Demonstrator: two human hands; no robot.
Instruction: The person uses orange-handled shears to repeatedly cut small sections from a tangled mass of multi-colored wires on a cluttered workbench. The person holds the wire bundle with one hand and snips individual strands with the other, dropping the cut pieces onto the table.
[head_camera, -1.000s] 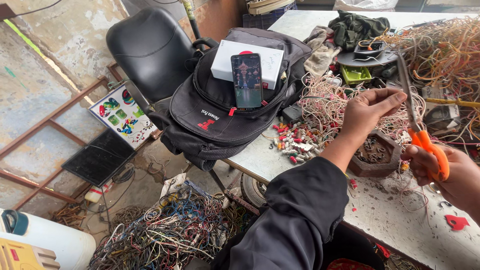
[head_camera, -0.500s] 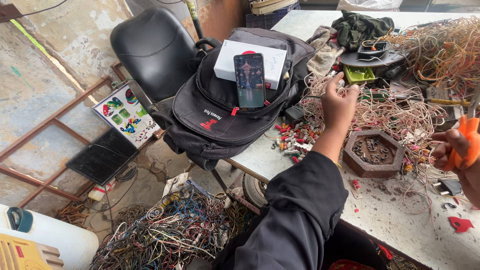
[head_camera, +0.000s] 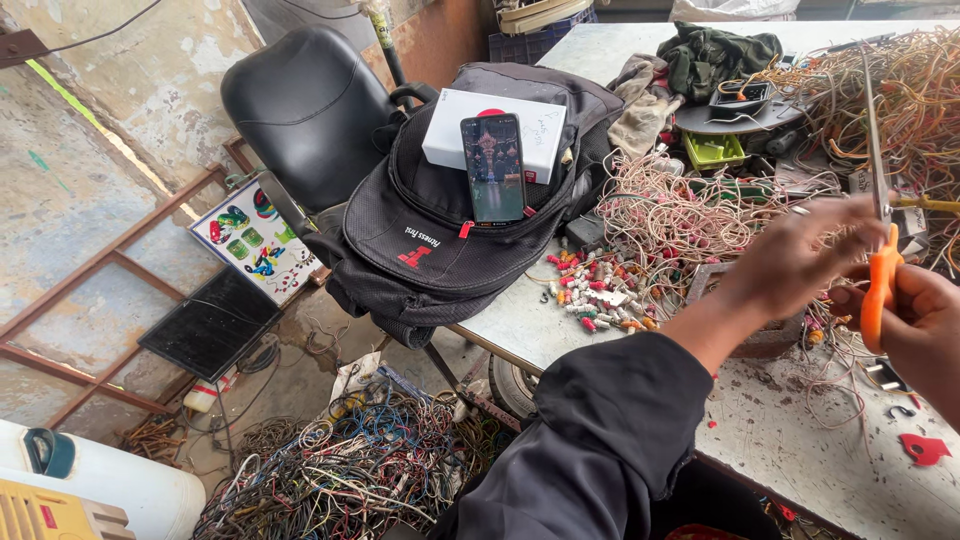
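Observation:
My left hand (head_camera: 790, 265), blurred by motion, hovers over the table (head_camera: 770, 440) just left of the orange-handled scissors (head_camera: 880, 285). Whether its fingers pinch a strand is unclear. My right hand (head_camera: 925, 320) grips the scissors by the handle, with the blades pointing up. A tangle of thin pale wires (head_camera: 680, 215) lies behind my left hand. A dark hexagonal tray (head_camera: 770, 340) is partly hidden beneath it. Small red and white connectors (head_camera: 595, 290) are scattered to the left of my forearm.
A black backpack (head_camera: 440, 250) lies on the table's left corner, with a phone (head_camera: 493, 168) propped against a white box (head_camera: 450, 125). Behind it stands a black chair (head_camera: 305, 110). Coloured wire scrap (head_camera: 350, 470) is heaped on the floor beside a white canister (head_camera: 130, 490).
My left hand reached out to the wire pile half a second ago and has now swung back right beside the scissors. The scissors stay in my right hand.

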